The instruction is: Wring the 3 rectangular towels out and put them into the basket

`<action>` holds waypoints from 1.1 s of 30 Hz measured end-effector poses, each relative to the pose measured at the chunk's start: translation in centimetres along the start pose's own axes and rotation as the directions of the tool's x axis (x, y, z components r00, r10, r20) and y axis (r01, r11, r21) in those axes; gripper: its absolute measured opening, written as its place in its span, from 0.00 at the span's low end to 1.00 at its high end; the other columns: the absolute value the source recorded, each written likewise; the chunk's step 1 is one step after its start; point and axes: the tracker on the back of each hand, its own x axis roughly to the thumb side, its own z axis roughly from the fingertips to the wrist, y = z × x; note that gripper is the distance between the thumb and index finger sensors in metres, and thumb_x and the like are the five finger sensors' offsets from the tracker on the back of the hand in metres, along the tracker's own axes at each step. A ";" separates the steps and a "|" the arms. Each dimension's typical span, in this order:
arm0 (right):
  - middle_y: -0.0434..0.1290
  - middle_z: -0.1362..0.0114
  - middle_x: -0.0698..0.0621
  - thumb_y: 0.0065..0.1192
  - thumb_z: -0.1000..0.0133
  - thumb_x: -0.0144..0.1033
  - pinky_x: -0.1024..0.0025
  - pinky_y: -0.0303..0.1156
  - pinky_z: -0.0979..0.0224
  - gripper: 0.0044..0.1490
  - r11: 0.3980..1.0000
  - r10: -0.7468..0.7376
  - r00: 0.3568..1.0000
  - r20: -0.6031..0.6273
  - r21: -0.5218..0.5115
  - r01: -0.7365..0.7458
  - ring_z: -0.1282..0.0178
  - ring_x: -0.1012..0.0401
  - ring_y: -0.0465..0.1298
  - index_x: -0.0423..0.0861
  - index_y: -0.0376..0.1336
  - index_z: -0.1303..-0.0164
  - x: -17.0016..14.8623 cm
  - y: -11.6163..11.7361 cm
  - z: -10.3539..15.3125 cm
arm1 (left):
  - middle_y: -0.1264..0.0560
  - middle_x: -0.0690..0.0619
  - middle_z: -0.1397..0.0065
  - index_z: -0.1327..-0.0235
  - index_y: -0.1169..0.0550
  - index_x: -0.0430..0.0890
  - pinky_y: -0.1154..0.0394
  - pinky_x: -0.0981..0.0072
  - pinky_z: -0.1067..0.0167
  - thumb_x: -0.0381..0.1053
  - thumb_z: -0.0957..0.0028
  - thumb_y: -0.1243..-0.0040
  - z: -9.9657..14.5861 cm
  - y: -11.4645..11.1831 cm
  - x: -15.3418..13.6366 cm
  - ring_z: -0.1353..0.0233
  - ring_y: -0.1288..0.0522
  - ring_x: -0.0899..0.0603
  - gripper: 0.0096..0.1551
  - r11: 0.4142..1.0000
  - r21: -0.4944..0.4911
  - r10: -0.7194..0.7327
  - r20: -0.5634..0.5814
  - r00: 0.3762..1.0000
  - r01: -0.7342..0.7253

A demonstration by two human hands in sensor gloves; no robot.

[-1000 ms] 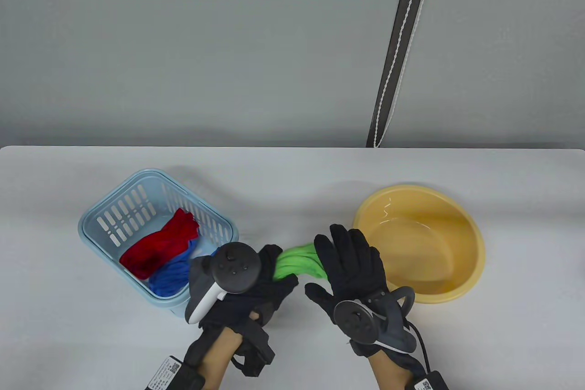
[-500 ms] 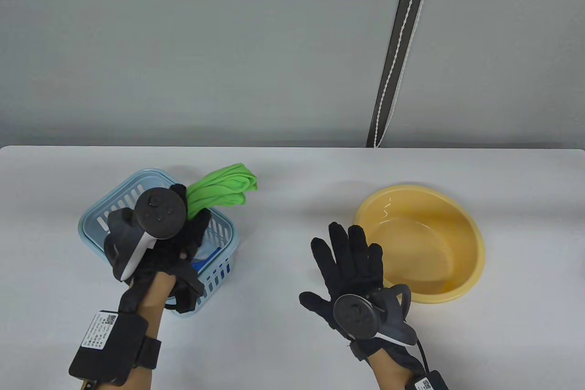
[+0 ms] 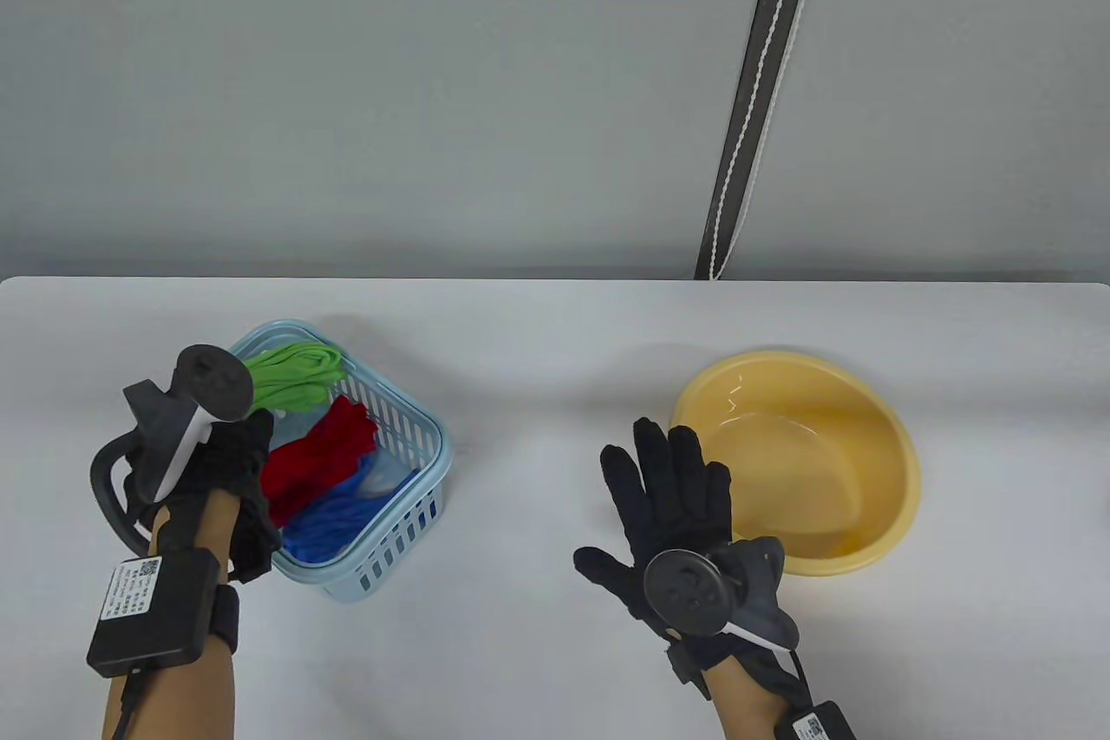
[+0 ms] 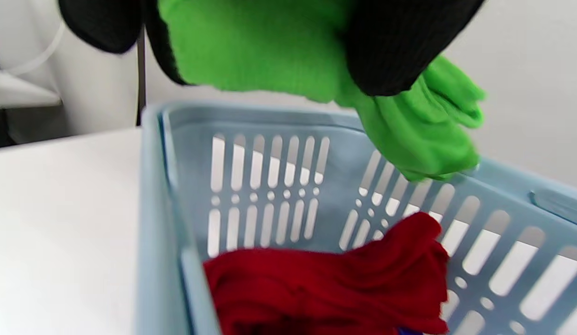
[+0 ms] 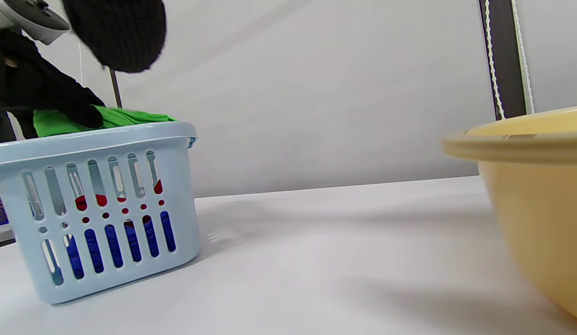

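- The green towel (image 3: pixel 290 374) — soft, twisted into a rope — is being gripped by the left hand (image 3: pixel 221 462), fingers curled round it, above the far corner of the slatted blue basket (image 3: pixel 416 514).
- Its long axis is being pointed away from the grip, over the red towel (image 3: pixel 316 454) and blue towel (image 3: pixel 334 525) lying inside.
- The right hand (image 3: pixel 672 497) is being held flat and empty beside the smooth yellow basin (image 3: pixel 876 462) — well apart from the basket.

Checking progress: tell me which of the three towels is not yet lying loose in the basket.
The green towel: the left hand grips it over the basket; the red towel and blue towel lie inside.
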 end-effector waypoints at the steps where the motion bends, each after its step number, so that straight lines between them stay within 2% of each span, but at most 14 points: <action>1: 0.26 0.11 0.38 0.64 0.42 0.64 0.21 0.36 0.24 0.69 1.000 0.002 1.000 0.000 0.001 -0.002 0.13 0.34 0.30 0.54 0.22 0.16 0.0 0.0 0.0 | 0.36 0.35 0.16 0.15 0.44 0.43 0.32 0.30 0.32 0.66 0.43 0.36 -0.1 -0.1 -0.1 0.24 0.31 0.26 0.52 1.000 0.006 0.022 0.005 1.000 -0.022; 6: 0.27 0.11 0.38 0.64 0.42 0.63 0.21 0.37 0.24 0.69 1.000 0.003 1.000 0.000 0.007 -0.003 0.13 0.34 0.30 0.54 0.22 0.16 0.0 0.1 0.0 | 0.44 0.39 0.11 0.14 0.47 0.47 0.39 0.26 0.27 0.68 0.44 0.39 0.1 -0.1 0.5 0.17 0.41 0.26 0.53 1.000 0.015 -0.023 0.073 0.997 0.022; 11: 0.27 0.11 0.38 0.64 0.42 0.64 0.21 0.37 0.24 0.68 1.000 0.002 1.000 0.000 0.016 -0.002 0.13 0.34 0.30 0.54 0.23 0.16 0.1 0.1 -0.1 | 0.49 0.43 0.09 0.14 0.48 0.49 0.44 0.24 0.26 0.70 0.43 0.42 1.8 0.1 2.8 0.15 0.46 0.26 0.52 1.000 0.015 -0.007 0.239 0.971 0.004; 15: 0.27 0.11 0.38 0.64 0.42 0.64 0.21 0.36 0.24 0.68 0.999 -0.004 1.000 -0.012 0.035 0.004 0.13 0.34 0.30 0.54 0.23 0.16 -0.3 0.2 -0.1 | 0.54 0.45 0.08 0.13 0.51 0.51 0.47 0.23 0.26 0.72 0.43 0.45 4.5 0.3 5.7 0.14 0.51 0.26 0.54 1.000 0.024 -0.021 0.389 0.921 0.013; 21: 0.27 0.11 0.38 0.64 0.42 0.64 0.21 0.36 0.24 0.68 0.998 -0.007 0.999 -0.034 0.054 0.009 0.13 0.34 0.30 0.54 0.23 0.15 -0.9 0.3 -0.1 | 0.57 0.46 0.08 0.13 0.54 0.52 0.50 0.22 0.26 0.73 0.43 0.45 10.4 0.4 10.5 0.14 0.55 0.27 0.55 0.993 0.121 -0.074 0.627 0.775 -0.003; 24: 0.26 0.11 0.38 0.63 0.42 0.64 0.21 0.35 0.24 0.68 0.998 -0.003 0.999 -0.043 0.068 0.006 0.13 0.34 0.29 0.54 0.23 0.15 -1.3 0.3 -0.1 | 0.59 0.46 0.08 0.13 0.55 0.52 0.52 0.21 0.26 0.73 0.43 0.46 13.1 -0.5 12.4 0.14 0.56 0.26 0.55 0.989 0.147 -0.092 0.695 0.713 -0.015; 27: 0.26 0.11 0.38 0.63 0.42 0.65 0.21 0.35 0.24 0.68 0.997 -0.009 0.999 -0.052 0.080 0.013 0.13 0.34 0.28 0.54 0.23 0.15 -1.7 0.3 -0.1 | 0.62 0.46 0.09 0.13 0.57 0.53 0.56 0.20 0.27 0.74 0.43 0.47 14.9 -2.3 14.0 0.14 0.60 0.26 0.56 0.992 0.117 -0.115 0.744 0.659 0.041; 33: 0.26 0.11 0.38 0.63 0.42 0.65 0.21 0.34 0.25 0.68 0.995 0.002 0.998 -0.066 0.096 0.004 0.13 0.34 0.28 0.54 0.23 0.15 -2.5 0.4 0.0 | 0.68 0.46 0.11 0.14 0.63 0.55 0.62 0.19 0.30 0.76 0.43 0.49 16.0 -6.6 15.1 0.16 0.67 0.26 0.59 0.997 0.057 -0.082 0.793 0.604 0.060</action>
